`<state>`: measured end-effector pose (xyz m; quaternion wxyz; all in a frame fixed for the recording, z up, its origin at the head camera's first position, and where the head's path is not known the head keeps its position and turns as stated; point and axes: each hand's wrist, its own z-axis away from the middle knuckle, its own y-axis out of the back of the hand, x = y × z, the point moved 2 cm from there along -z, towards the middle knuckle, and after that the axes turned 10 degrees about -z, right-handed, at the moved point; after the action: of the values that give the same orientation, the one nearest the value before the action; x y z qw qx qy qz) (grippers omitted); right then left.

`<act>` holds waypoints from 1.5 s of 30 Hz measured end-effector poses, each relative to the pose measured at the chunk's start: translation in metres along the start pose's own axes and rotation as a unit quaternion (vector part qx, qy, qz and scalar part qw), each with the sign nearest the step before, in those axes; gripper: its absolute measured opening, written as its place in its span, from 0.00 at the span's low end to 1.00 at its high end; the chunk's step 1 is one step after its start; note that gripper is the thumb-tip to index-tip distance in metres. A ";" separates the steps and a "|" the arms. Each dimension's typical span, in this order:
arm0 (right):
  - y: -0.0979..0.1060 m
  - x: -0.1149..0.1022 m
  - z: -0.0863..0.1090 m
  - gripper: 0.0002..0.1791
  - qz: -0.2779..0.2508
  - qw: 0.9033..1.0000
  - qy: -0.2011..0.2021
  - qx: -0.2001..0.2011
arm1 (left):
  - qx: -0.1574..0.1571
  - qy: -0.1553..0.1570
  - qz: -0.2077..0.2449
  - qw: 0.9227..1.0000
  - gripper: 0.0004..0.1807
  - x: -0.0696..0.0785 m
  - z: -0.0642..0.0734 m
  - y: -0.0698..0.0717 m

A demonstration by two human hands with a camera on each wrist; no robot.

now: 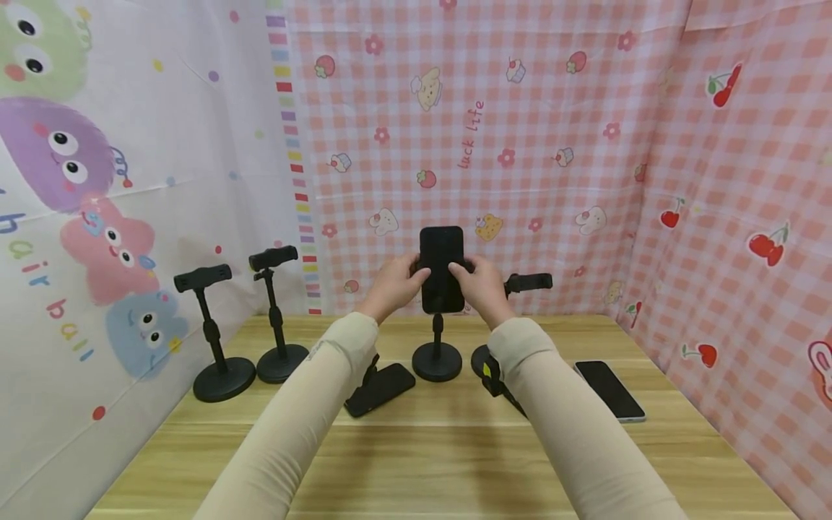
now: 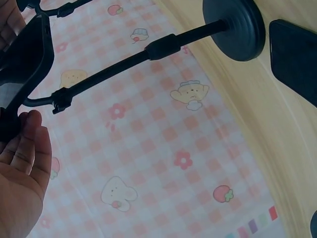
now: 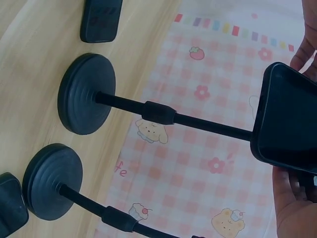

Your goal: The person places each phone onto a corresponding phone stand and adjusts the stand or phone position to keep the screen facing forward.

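A black smartphone [image 1: 442, 269] stands upright at the top of the middle phone stand [image 1: 437, 361], which has a round black base and a thin pole. My left hand [image 1: 398, 283] grips its left edge, the thumb lying on the front and the fingers behind. The right hand [image 1: 482, 285] holds the opposite edge in the same way, its thumb on the screen side. In the left wrist view, the left fingers [image 2: 40, 148] curl by the holder's end behind the phone [image 2: 29, 57]. The right wrist view has the right hand [image 3: 297, 210] under the phone's lower edge [image 3: 292, 124].
Two more phone stands, a nearer one [image 1: 224, 379] and a farther one [image 1: 282, 362], are at the left. Another stand's holder [image 1: 531, 282] shows behind my right hand. Phones lie on the table [image 1: 422, 462]: one [image 1: 385, 390] beside my left forearm, a pale-edged one [image 1: 609, 390] at right.
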<state>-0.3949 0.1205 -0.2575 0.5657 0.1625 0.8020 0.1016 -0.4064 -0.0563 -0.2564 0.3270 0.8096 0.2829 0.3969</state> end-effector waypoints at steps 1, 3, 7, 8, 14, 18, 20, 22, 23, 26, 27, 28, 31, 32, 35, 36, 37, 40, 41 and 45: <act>0.000 0.000 0.000 0.29 0.001 1.000 -0.001 0.000 | -0.001 0.001 -0.001 1.000 0.10 0.000 0.000 0.000; -0.001 0.000 0.000 0.29 -0.001 1.000 -0.005 0.003 | -0.002 0.003 -0.001 1.000 0.11 -0.001 -0.001 0.000; -0.003 -0.001 0.000 0.26 -0.009 1.000 -0.008 0.007 | 0.002 0.011 -0.001 1.000 0.12 -0.002 -0.001 0.000; -0.004 -0.001 0.001 0.25 -0.011 1.000 -0.009 0.009 | 0.004 0.013 -0.003 1.000 0.13 -0.002 -0.002 0.000; -0.006 -0.001 0.002 0.22 -0.006 1.000 -0.010 0.017 | 0.015 0.016 -0.030 0.999 0.11 -0.002 -0.002 0.002; -0.007 -0.001 0.003 0.24 0.007 1.000 -0.012 0.016 | 0.014 0.023 -0.046 0.999 0.10 -0.001 -0.002 0.003; -0.007 -0.001 0.003 0.25 0.012 1.000 -0.013 0.015 | 0.014 0.027 -0.056 0.998 0.10 -0.001 -0.002 0.004; -0.007 -0.002 0.003 0.26 0.013 1.000 -0.017 0.013 | 0.016 0.031 -0.062 0.997 0.10 0.000 -0.002 0.004; -0.006 -0.003 0.003 0.26 0.012 1.000 -0.019 0.012 | 0.019 0.032 -0.061 0.997 0.10 0.000 -0.003 0.003; -0.006 -0.003 0.002 0.26 0.008 0.999 -0.030 0.008 | 0.023 0.031 -0.057 0.998 0.10 -0.001 -0.003 0.001; -0.006 -0.004 0.001 0.26 0.007 0.999 -0.033 0.005 | 0.024 0.030 -0.053 0.998 0.10 -0.002 -0.003 0.001; -0.006 -0.003 0.001 0.27 0.005 0.999 -0.037 0.002 | 0.025 0.029 -0.048 0.998 0.10 -0.003 -0.003 0.000; -0.005 -0.003 0.000 0.27 -0.002 0.999 -0.043 -0.010 | 0.023 0.026 -0.035 0.999 0.11 -0.004 -0.003 -0.002; -0.005 -0.003 -0.001 0.27 -0.005 0.999 -0.044 -0.014 | 0.022 0.025 -0.031 0.999 0.11 -0.004 -0.003 -0.002; -0.005 -0.002 -0.001 0.26 -0.020 0.999 -0.041 -0.021 | 0.017 0.020 -0.014 1.000 0.12 -0.005 -0.003 -0.004; -0.005 -0.002 -0.001 0.25 -0.025 0.999 -0.039 -0.022 | 0.014 0.019 -0.006 1.000 0.12 -0.006 -0.003 -0.004; -0.005 -0.002 -0.001 0.24 -0.028 0.999 -0.037 -0.022 | 0.012 0.018 0.001 1.000 0.12 -0.006 -0.003 -0.004; -0.005 -0.001 -0.001 0.24 -0.032 0.999 -0.036 -0.020 | 0.003 0.016 0.024 1.000 0.13 -0.007 -0.003 -0.005; -0.005 -0.001 -0.001 0.24 -0.029 0.999 -0.037 -0.018 | 0.001 0.018 0.030 0.999 0.13 -0.007 -0.003 -0.005; -0.006 0.000 -0.004 0.25 -0.018 0.999 -0.039 -0.010 | 0.000 0.024 0.049 0.998 0.14 -0.009 -0.003 -0.006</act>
<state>-0.3997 0.1147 -0.2586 0.5997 0.1462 0.7813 0.0925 -0.4149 -0.0581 -0.2635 0.3004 0.8127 0.2503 0.4320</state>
